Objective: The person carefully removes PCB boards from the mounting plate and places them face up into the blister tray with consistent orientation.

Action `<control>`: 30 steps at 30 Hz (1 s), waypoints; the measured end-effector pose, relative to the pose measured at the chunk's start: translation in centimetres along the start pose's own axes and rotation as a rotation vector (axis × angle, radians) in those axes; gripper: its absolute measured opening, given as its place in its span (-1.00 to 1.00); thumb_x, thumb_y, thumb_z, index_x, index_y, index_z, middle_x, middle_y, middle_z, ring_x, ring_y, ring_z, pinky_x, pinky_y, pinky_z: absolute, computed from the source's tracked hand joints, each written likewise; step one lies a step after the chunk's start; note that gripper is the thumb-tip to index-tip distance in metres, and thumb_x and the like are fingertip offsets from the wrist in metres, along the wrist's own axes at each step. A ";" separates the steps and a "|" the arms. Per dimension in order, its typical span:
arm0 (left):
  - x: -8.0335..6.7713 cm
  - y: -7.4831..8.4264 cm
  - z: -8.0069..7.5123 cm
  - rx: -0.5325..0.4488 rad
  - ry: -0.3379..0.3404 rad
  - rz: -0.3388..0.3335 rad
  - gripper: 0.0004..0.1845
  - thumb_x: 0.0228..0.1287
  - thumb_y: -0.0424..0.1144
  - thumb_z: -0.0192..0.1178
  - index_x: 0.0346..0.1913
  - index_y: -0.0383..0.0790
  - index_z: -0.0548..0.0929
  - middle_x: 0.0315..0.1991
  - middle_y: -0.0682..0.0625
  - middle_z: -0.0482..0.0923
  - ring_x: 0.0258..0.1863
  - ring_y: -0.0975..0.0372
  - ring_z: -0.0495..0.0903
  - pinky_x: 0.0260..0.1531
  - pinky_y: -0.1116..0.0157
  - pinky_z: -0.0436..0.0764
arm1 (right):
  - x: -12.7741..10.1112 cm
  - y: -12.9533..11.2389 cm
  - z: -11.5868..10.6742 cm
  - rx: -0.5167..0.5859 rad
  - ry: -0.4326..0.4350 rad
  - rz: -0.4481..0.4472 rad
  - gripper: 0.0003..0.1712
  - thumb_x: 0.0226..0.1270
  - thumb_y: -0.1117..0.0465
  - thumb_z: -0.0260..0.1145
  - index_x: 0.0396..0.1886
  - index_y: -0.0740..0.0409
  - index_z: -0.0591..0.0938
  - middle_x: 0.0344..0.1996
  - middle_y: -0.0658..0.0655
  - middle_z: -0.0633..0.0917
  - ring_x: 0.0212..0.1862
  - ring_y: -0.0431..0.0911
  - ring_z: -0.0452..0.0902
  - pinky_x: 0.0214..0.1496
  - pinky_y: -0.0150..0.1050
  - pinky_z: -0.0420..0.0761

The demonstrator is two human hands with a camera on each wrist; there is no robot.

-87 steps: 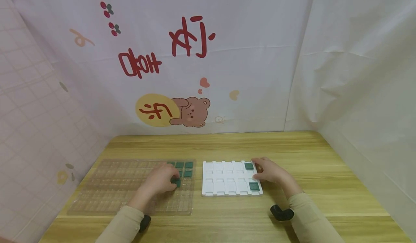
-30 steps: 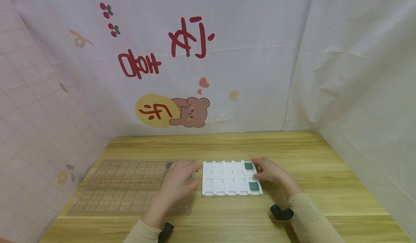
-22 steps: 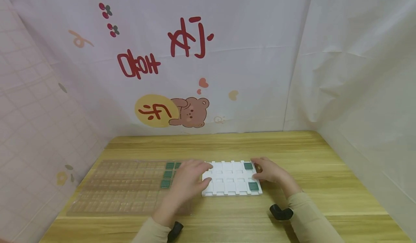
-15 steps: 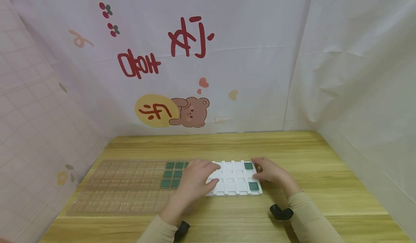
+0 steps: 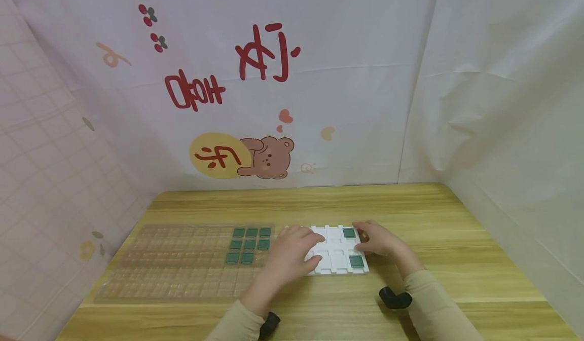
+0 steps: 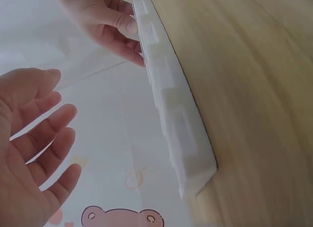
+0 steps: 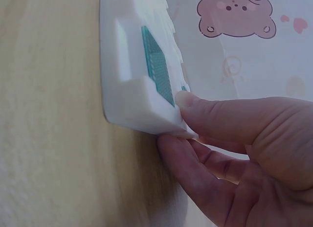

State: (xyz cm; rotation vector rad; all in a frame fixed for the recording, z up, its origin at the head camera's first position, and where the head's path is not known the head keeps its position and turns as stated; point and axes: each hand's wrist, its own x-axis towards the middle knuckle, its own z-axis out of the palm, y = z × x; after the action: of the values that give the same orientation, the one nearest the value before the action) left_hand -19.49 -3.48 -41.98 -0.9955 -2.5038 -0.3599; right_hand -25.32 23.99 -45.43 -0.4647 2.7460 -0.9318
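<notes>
The right hand holds the right edge of a white compartment tray. In the right wrist view its thumb lies over the edge and its fingers reach beneath. Two green square chips sit at that end, a far one and a near one. Over the tray's left part hovers the left hand, hiding several compartments. In the left wrist view the left hand's fingers are loosely bent, apart from the tray, with nothing between them.
To the left lies a clear plastic compartment tray. Several green chips sit in rows near its far right corner. The wooden table ends at a printed cloth behind and cloth at both sides.
The left hand has let go of a chip in the clear tray and moved right, over the white tray. The right hand stays at the white tray's edge.
</notes>
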 end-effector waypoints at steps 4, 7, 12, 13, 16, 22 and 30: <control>0.3 0.5 0.2 -0.026 -0.022 -0.008 -0.66 0.13 -0.07 0.42 -0.02 0.00 0.70 -0.13 0.12 0.65 -0.06 0.19 0.56 0.02 0.15 0.49 | 0.0 0.1 0.0 -0.034 0.000 -0.017 -0.24 0.14 0.32 0.48 0.31 0.48 0.40 0.06 0.39 0.50 -0.08 0.07 0.46 0.07 0.04 0.51; 0.7 0.7 0.5 -0.039 -0.010 0.003 -0.66 0.13 -0.08 0.43 -0.02 -0.01 0.71 -0.13 0.12 0.65 -0.06 0.20 0.56 0.04 0.16 0.49 | -0.1 0.2 0.0 -0.034 -0.002 -0.024 -0.24 0.14 0.31 0.49 0.31 0.48 0.41 0.08 0.40 0.50 -0.07 0.08 0.47 0.09 0.07 0.50; 1.3 1.0 1.1 -0.062 -0.001 0.021 -0.65 0.12 -0.08 0.43 -0.01 0.00 0.71 -0.13 0.13 0.65 -0.09 0.20 0.56 0.02 0.16 0.49 | -0.2 0.2 0.0 -0.016 -0.003 -0.031 -0.23 0.14 0.32 0.49 0.31 0.49 0.40 0.05 0.37 0.50 -0.10 0.06 0.47 0.05 0.05 0.52; 1.4 1.1 1.2 -0.065 -0.002 0.023 -0.65 0.12 -0.08 0.43 -0.01 0.00 0.71 -0.14 0.13 0.65 -0.10 0.20 0.56 0.00 0.16 0.50 | -0.1 0.2 0.0 -0.012 -0.002 -0.031 -0.23 0.14 0.32 0.49 0.31 0.49 0.40 0.05 0.37 0.50 -0.10 0.06 0.47 0.04 0.04 0.52; 1.7 1.3 1.4 -0.075 -0.017 0.017 -0.64 0.12 -0.07 0.43 0.00 0.02 0.70 -0.14 0.14 0.64 -0.10 0.21 0.56 -0.03 0.17 0.51 | -0.1 0.2 0.1 -0.014 0.000 -0.033 -0.23 0.14 0.32 0.49 0.31 0.50 0.39 0.06 0.39 0.49 -0.09 0.07 0.46 0.04 0.04 0.52; 2.5 1.8 1.5 -0.071 -0.055 -0.015 -0.64 0.15 -0.04 0.40 0.02 0.03 0.70 -0.11 0.15 0.64 -0.05 0.21 0.55 0.03 0.15 0.50 | 0.0 0.4 0.2 -0.010 -0.002 -0.031 -0.23 0.14 0.33 0.48 0.31 0.49 0.39 0.07 0.40 0.48 -0.07 0.09 0.46 0.04 0.03 0.52; 4.0 2.3 1.8 -0.090 -0.084 -0.050 -0.64 0.19 -0.04 0.38 0.05 0.02 0.71 -0.05 0.14 0.65 0.01 0.22 0.55 0.04 0.17 0.50 | -0.1 0.1 0.0 -0.003 -0.006 -0.011 -0.23 0.17 0.32 0.47 0.33 0.48 0.38 0.11 0.41 0.47 -0.04 0.10 0.45 0.05 0.05 0.54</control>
State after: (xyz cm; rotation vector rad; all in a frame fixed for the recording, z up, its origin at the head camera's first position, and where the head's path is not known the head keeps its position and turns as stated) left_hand -21.03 1.19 -41.45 -1.0031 -2.6120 -0.4589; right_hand -25.28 24.09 -45.53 -0.4830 2.7429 -0.9274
